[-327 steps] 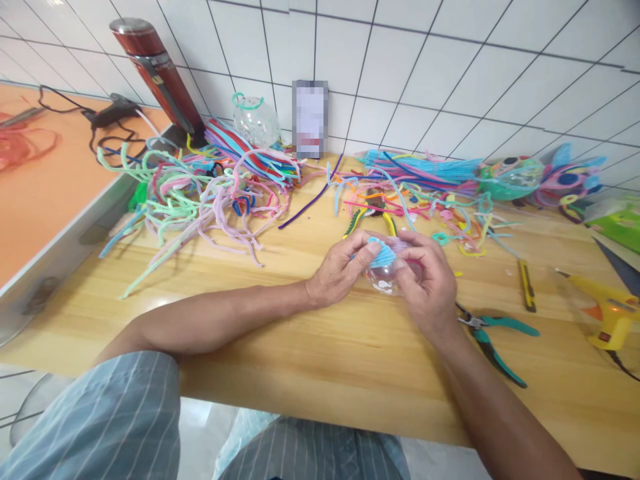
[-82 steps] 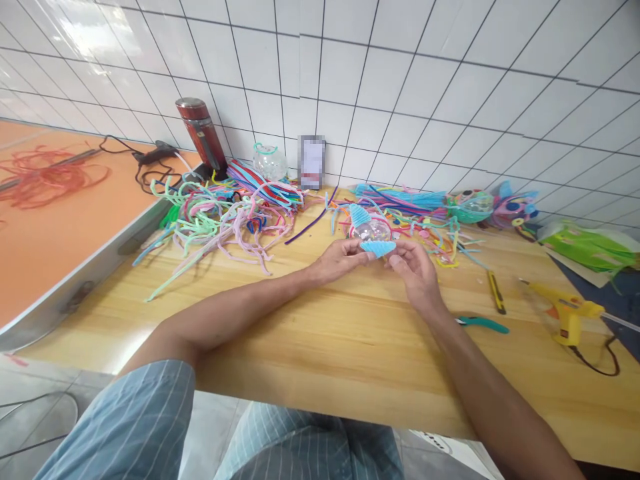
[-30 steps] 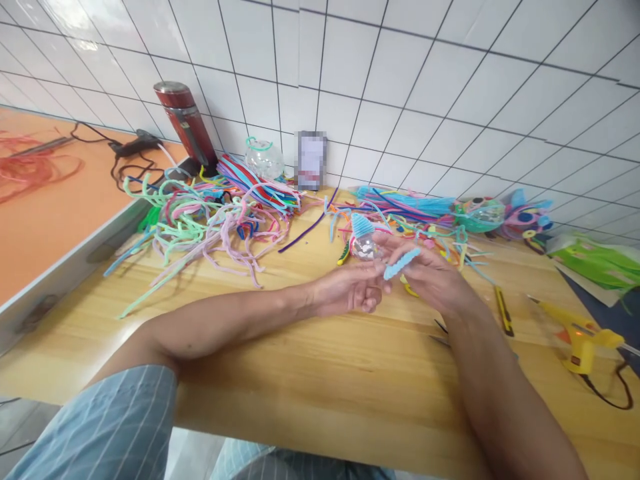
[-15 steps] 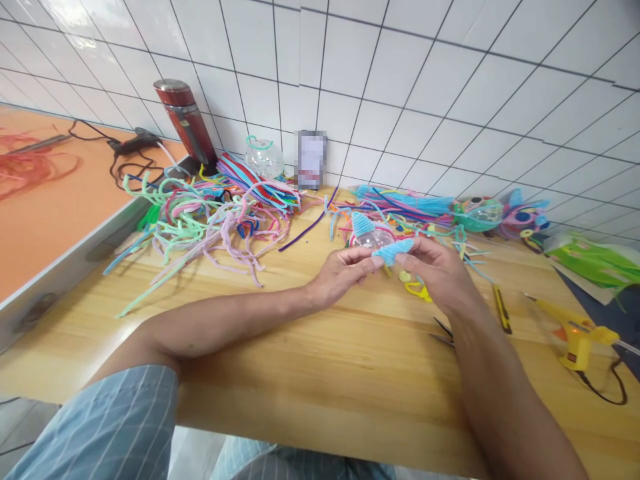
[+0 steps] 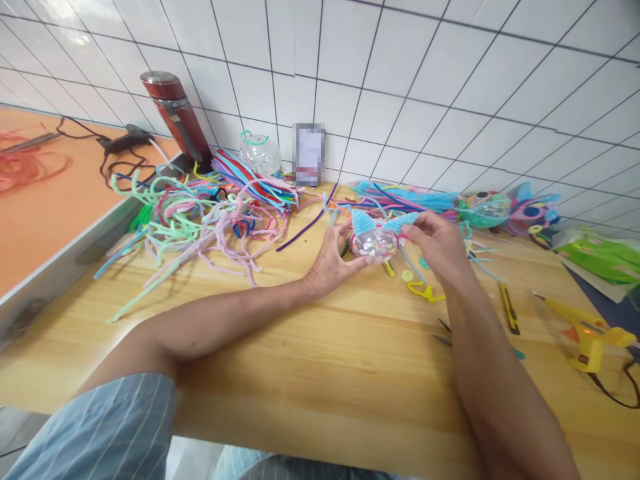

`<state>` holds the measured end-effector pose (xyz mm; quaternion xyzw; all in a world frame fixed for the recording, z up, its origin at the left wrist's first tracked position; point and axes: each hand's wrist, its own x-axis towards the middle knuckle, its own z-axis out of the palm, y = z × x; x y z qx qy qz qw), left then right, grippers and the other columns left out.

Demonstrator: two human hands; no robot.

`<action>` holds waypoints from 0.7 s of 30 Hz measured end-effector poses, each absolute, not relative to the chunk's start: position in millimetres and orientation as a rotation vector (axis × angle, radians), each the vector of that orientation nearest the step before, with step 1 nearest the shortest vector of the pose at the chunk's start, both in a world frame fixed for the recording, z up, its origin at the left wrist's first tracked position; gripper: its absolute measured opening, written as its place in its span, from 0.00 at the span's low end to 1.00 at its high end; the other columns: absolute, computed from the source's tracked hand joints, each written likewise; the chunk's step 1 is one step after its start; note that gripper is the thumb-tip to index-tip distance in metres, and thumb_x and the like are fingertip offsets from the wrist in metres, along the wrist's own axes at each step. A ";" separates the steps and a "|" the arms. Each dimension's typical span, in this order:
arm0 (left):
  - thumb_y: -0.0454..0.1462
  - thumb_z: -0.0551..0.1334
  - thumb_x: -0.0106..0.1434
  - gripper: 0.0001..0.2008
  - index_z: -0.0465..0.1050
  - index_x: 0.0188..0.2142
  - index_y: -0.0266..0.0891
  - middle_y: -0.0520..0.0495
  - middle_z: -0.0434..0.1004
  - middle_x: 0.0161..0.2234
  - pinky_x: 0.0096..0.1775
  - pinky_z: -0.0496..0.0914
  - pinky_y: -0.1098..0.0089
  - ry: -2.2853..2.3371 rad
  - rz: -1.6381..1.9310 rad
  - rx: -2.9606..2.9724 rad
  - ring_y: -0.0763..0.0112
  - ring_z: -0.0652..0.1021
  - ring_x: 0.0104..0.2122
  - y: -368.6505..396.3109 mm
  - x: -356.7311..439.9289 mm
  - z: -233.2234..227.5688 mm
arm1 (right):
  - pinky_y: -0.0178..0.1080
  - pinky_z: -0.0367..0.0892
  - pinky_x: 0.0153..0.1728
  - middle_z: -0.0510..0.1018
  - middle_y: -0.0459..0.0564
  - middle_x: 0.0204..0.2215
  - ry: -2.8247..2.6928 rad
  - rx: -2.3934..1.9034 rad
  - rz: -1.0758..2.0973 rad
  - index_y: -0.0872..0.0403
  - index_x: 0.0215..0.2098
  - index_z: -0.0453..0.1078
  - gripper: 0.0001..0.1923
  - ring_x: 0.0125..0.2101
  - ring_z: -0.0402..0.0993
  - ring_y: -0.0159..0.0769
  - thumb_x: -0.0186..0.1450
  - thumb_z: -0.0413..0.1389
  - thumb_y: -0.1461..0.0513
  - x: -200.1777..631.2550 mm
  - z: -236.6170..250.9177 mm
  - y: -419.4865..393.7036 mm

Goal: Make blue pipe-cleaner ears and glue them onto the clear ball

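Loose blue piece (image 5: 401, 221): moves from between both hands to the transparent ball's (image 5: 374, 245) upper right, across from the other blue piece (image 5: 363, 221).
Right hand (image 5: 434, 243): fingers pinch the loose blue piece's outer end; whether it is fixed, I can't tell.
Left hand (image 5: 333, 260): fingers hold the ball's left side, over the desk (image 5: 300, 373).
Slip risk: smooth and round, the ball could turn under a push, leaving the piece crooked.
Pliers (image 5: 443, 339): partly behind the right forearm; a backward sweep could knock them.
Glue gun (image 5: 593, 333): light seems lit; its nozzle might burn a hand straying right.
Room: wood toward the person; pipe cleaners (image 5: 210, 220) crowd the far left.
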<state>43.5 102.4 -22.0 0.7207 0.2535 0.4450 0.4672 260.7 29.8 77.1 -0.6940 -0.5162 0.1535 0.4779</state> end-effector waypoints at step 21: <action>0.50 0.77 0.63 0.35 0.71 0.65 0.44 0.39 0.76 0.61 0.62 0.71 0.56 0.520 1.031 1.654 0.56 0.77 0.61 110.1 50.8 -28.7 | 0.44 0.65 0.38 0.78 0.44 0.29 -1.284 -1.695 0.356 0.49 0.30 0.72 0.07 0.32 0.72 0.39 0.63 0.63 0.57 269.0 64.2 31.5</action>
